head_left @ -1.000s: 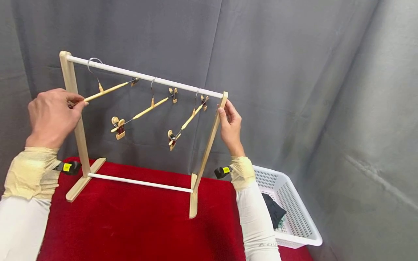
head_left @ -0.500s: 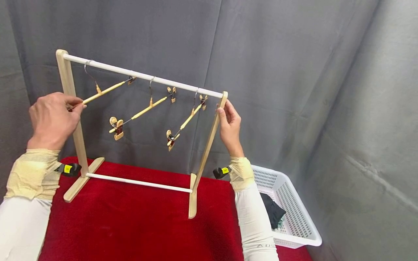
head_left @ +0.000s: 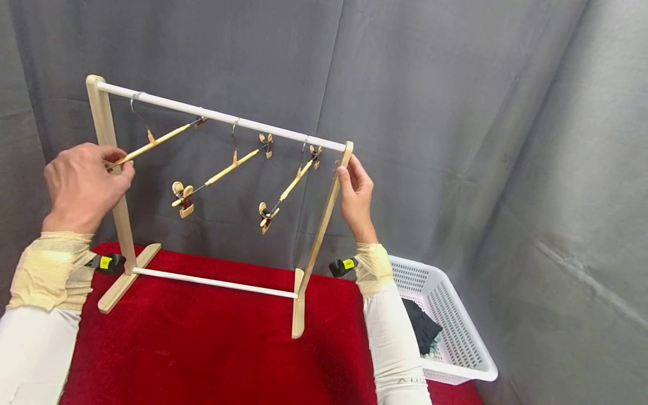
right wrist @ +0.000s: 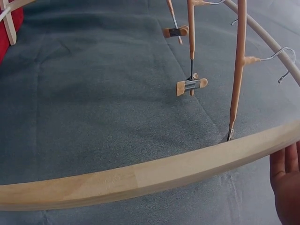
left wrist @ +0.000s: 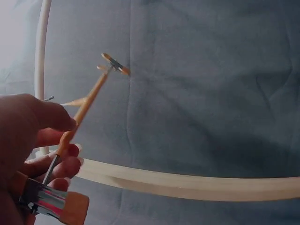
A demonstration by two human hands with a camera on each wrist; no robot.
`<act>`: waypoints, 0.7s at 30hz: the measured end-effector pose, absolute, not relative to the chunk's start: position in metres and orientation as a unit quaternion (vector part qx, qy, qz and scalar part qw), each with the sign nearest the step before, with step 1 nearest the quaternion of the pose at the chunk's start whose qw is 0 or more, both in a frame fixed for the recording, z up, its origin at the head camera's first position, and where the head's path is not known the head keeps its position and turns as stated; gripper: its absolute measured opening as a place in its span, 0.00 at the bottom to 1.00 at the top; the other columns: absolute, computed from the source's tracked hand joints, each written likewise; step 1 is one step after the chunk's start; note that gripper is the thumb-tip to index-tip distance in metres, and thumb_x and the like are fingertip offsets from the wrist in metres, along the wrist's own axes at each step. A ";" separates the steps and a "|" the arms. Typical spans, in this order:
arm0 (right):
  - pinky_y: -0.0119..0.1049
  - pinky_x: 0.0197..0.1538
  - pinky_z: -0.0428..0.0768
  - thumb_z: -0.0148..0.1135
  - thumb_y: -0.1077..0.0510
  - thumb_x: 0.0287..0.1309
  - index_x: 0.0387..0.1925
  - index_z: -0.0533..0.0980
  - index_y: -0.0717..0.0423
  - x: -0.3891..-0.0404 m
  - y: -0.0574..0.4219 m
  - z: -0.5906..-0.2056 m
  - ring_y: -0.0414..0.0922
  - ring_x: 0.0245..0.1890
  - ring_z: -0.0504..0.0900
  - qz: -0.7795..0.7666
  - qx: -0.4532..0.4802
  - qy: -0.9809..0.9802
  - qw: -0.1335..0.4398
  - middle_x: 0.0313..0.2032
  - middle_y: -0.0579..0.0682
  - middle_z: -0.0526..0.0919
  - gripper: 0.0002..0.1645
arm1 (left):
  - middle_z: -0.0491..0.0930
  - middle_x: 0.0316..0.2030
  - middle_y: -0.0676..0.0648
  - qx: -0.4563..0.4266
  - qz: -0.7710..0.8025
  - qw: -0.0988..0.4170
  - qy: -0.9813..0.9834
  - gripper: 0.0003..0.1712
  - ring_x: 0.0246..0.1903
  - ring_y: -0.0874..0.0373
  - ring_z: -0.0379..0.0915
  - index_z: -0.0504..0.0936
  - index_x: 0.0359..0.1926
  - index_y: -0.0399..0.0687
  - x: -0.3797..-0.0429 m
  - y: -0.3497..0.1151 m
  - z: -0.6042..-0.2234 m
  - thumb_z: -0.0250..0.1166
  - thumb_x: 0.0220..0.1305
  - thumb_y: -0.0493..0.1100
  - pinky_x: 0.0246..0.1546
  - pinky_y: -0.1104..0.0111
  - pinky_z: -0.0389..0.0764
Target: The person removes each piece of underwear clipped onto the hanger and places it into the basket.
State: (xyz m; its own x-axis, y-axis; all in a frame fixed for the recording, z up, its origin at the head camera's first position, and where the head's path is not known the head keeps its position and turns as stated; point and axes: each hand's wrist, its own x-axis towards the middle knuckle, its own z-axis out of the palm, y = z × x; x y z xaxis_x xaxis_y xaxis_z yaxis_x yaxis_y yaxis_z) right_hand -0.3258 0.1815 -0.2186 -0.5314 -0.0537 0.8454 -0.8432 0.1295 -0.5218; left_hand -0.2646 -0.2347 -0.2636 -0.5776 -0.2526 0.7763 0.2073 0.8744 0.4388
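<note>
A wooden garment rack with a white top rail (head_left: pixel 177 106) bears three clip hangers on metal hooks. My left hand (head_left: pixel 83 183) holds the leftmost hanger (head_left: pixel 157 142) by its near end. In the left wrist view, thumb and fingers lie about the hanger's bar (left wrist: pixel 84 110), with its near clip (left wrist: pixel 54 199) beside the palm. The middle hanger (head_left: pixel 234 165) and right hanger (head_left: pixel 296 180) hang slanted, their clips holding nothing. My right hand (head_left: pixel 357 197) grips the rack's right upright (head_left: pixel 324 225) near the top, thumb in front; the other fingers are partly hidden behind it.
A red cloth (head_left: pixel 217 343) covers the surface under the rack. To the right stands a white perforated basket (head_left: pixel 463 326) with dark fabric (head_left: pixel 421 326) inside, partly hidden by the right sleeve. Grey curtains (head_left: pixel 430 112) hang close behind and at the right.
The rack's left side and the left hanger have shifted slightly left in view. More of the bar's near end now shows between my left thumb and finger. My right hand stays on the upright.
</note>
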 end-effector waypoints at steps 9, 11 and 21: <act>0.38 0.50 0.74 0.51 0.62 0.62 0.59 0.65 0.67 -0.329 0.187 -0.219 0.60 0.45 0.75 0.573 0.326 -0.670 0.343 0.46 0.62 0.78 0.24 | 0.72 0.47 0.30 -0.017 -0.231 0.549 -0.803 0.26 0.47 0.34 0.67 0.75 0.49 0.32 -0.255 -0.228 -0.263 0.53 0.55 0.48 0.45 0.43 0.67; 0.37 0.50 0.74 0.51 0.61 0.62 0.59 0.65 0.67 -0.328 0.187 -0.218 0.60 0.46 0.75 0.575 0.323 -0.672 0.335 0.46 0.62 0.78 0.24 | 0.69 0.53 0.31 -0.015 -0.250 0.577 -0.777 0.28 0.53 0.36 0.63 0.74 0.51 0.32 -0.245 -0.222 -0.266 0.52 0.55 0.48 0.53 0.44 0.63; 0.41 0.53 0.72 0.49 0.64 0.62 0.60 0.63 0.68 -0.316 0.185 -0.225 0.60 0.51 0.71 0.552 0.319 -0.699 0.322 0.51 0.66 0.73 0.25 | 0.58 0.64 0.41 -0.039 -0.344 0.617 -0.707 0.28 0.63 0.48 0.52 0.71 0.48 0.31 -0.187 -0.184 -0.341 0.51 0.48 0.47 0.60 0.48 0.56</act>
State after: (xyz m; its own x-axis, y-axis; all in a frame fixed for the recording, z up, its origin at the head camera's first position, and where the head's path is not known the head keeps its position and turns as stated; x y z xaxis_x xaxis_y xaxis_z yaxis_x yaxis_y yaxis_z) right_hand -0.3157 0.1850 -0.2246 -0.5886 -0.0902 0.8034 -0.8024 0.1861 -0.5670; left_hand -0.1868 -0.1838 -0.3411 -0.2358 -0.3700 0.8986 0.4796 0.7599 0.4387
